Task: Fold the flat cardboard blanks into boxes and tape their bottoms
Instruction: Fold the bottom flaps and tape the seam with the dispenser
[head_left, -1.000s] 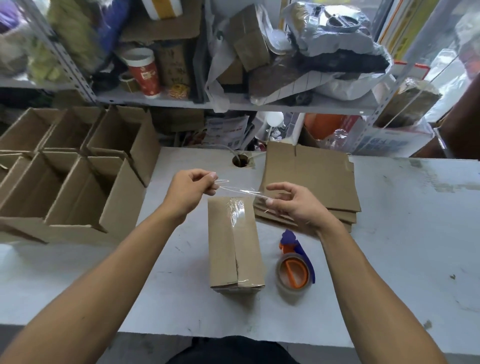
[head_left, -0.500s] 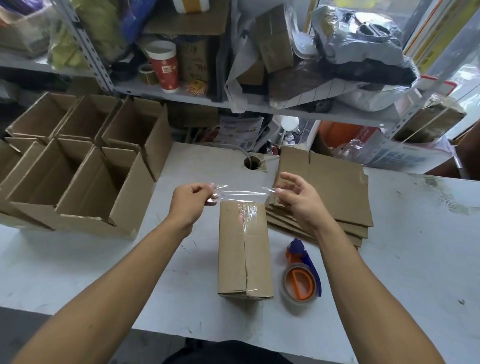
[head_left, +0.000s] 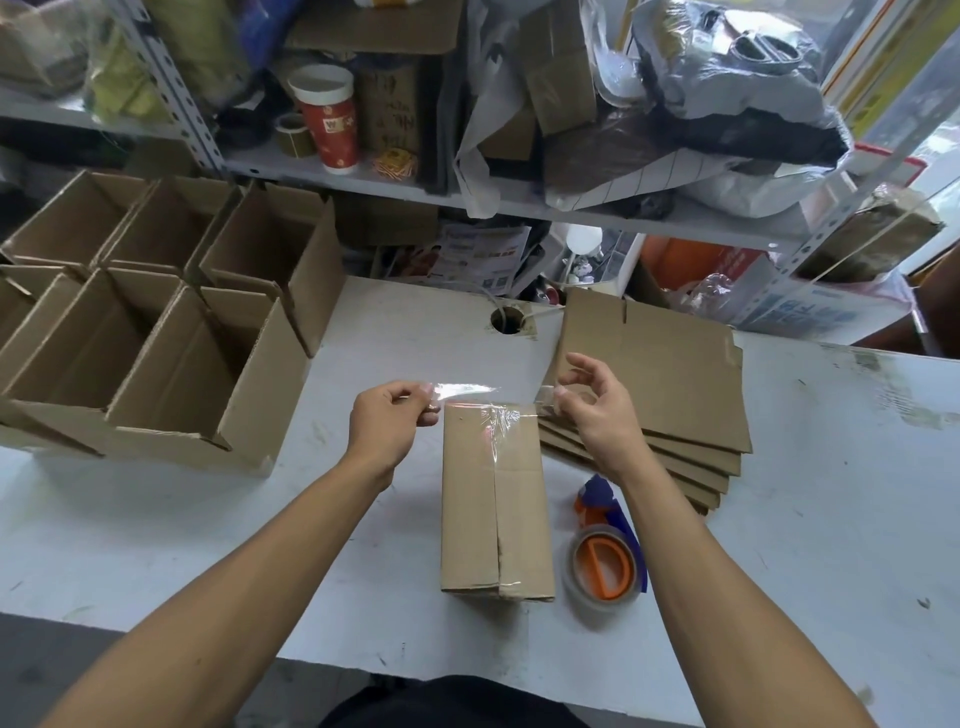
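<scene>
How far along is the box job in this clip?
Done: several open brown cardboard boxes stand at left. In hand: left hand and right hand stretch a clear tape strip over the far end of the bottom-up box, its seam already taped. Left: a stack of flat cardboard blanks.

We see our two bare forearms, sleeveless, wearing no gloves, watches or rings on the left hand (head_left: 387, 421) or right hand (head_left: 597, 410); dark black clothing (head_left: 452, 701) covers our torso below.
</scene>
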